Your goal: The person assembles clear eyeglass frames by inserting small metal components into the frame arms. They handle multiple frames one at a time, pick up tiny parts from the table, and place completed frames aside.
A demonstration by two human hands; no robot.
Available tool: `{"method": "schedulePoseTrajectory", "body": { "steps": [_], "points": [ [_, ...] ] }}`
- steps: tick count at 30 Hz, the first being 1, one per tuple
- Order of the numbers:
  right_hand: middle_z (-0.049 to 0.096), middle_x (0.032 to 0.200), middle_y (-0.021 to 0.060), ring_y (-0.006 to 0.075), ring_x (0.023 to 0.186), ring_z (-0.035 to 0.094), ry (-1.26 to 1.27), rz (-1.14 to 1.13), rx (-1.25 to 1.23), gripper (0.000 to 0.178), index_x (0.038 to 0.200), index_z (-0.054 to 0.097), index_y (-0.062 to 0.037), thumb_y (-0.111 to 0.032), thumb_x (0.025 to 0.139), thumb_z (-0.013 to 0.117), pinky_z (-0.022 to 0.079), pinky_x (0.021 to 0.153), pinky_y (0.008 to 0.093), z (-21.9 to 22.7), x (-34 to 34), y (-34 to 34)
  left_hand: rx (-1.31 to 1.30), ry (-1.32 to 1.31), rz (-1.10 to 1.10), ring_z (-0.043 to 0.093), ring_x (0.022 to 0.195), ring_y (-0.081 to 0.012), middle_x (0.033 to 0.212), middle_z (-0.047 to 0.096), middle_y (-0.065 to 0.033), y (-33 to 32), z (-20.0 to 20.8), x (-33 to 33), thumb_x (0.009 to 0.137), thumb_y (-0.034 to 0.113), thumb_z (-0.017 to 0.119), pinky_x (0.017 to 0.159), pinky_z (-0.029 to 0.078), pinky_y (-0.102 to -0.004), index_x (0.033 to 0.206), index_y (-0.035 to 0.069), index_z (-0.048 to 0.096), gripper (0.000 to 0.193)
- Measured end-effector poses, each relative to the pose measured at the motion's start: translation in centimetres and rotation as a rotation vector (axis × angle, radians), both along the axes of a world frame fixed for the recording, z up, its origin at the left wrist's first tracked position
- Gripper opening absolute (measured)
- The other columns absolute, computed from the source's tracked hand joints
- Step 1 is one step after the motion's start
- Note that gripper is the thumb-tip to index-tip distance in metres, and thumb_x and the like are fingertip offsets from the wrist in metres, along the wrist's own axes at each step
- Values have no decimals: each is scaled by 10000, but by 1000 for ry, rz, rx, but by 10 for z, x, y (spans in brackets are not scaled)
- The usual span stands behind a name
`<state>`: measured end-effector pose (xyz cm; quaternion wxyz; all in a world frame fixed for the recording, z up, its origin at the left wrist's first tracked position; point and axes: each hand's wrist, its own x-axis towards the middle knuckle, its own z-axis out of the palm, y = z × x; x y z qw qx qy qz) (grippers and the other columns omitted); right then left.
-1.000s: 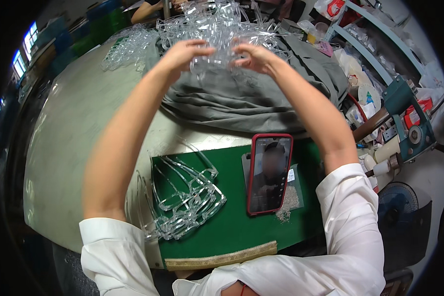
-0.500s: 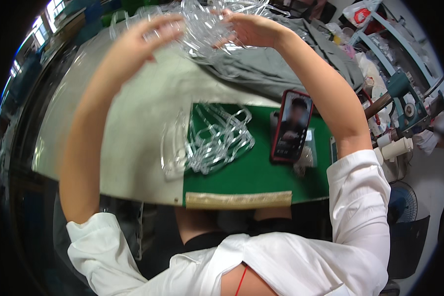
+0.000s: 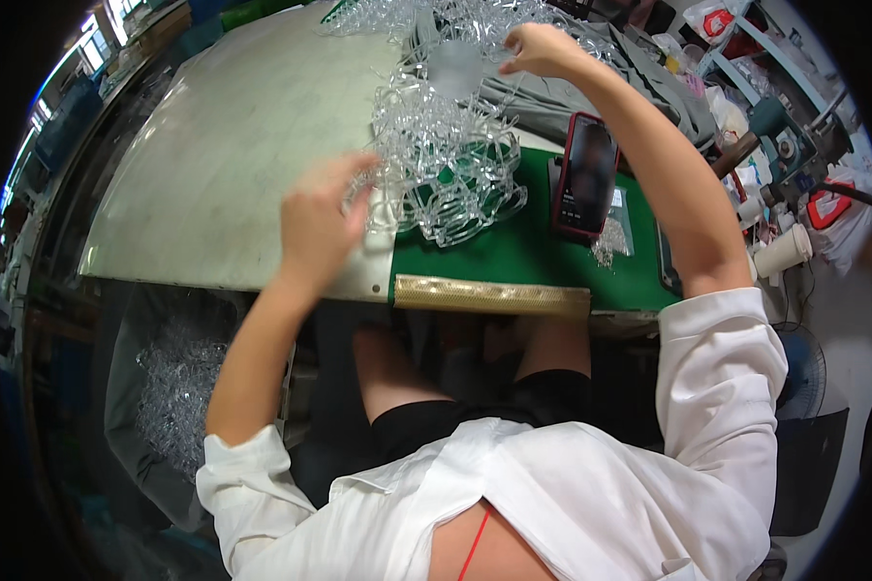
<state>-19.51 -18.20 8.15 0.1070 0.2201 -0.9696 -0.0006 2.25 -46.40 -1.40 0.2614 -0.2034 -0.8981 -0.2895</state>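
A tangled heap of clear plastic loops (image 3: pixel 455 189) lies across the green mat (image 3: pixel 513 266) and the pale tabletop beside it. At the heap's left edge is my left hand (image 3: pixel 325 218), slightly smeared by motion. Its thumb and fingers stand apart, with a bit of clear plastic between them. My right hand (image 3: pixel 549 51) hovers over the grey cloth (image 3: pixel 523 102) beyond the heap. Its fingers are bent and apart from the thumb, and nothing shows in them. More clear plastic pieces (image 3: pixel 368 16) are piled at the far edge.
A phone (image 3: pixel 588 174) in a red case leans on the mat's right side, beside a small clear bag (image 3: pixel 622 228) of tiny pieces. A gold strip (image 3: pixel 494 295) runs along the near edge. Below at left, a dark bin (image 3: pixel 126 407) holds clear plastic bits. Shelves (image 3: pixel 785 58) stand at right.
Both hands held a clear plastic bunch at the far side; it now lies joined to the heap on the mat. My left hand came nearer and rightward; my right hand moved slightly right. The view shifted.
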Motion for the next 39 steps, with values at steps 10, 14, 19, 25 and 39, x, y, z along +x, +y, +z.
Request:
{"method": "schedulePoseTrajectory", "body": {
  "steps": [10,14,19,25,39],
  "points": [
    [644,865,39,134,813,611,-612,389,-828,208,954,648,-50,-130,775,717,470,648,263,-99,290,32,-153,-144,85,605,671,-357,696,626,-130,17,-28,-103,920,334,501,579,439,-463,926,134,570,212],
    [627,837,91,214,788,607,-323,245,-819,151,886,643,-24,-93,761,693,473,674,302,-138,313,74,-330,-122,64,607,642,-351,696,629,-140,29,7,-137,928,363,489,567,449,-463,939,119,587,264],
    [609,873,112,300,863,570,187,-105,-660,109,878,656,-14,-52,795,597,461,773,371,-163,277,156,-210,-580,-103,489,373,-110,536,533,-39,23,100,-141,956,304,480,340,360,-263,869,43,563,288],
    [586,1008,109,288,962,529,273,24,-524,237,999,622,1,-106,788,641,422,813,387,-182,274,174,-128,-600,54,497,341,-83,467,509,-19,37,166,-96,977,363,440,325,375,-182,873,99,498,290],
    [554,1175,63,230,1118,461,253,342,-254,604,1154,571,-5,-474,777,616,362,873,355,-172,259,144,952,-668,-525,567,628,-101,772,548,-37,134,44,81,898,169,586,797,548,-320,1348,11,390,515]
  ]
}}
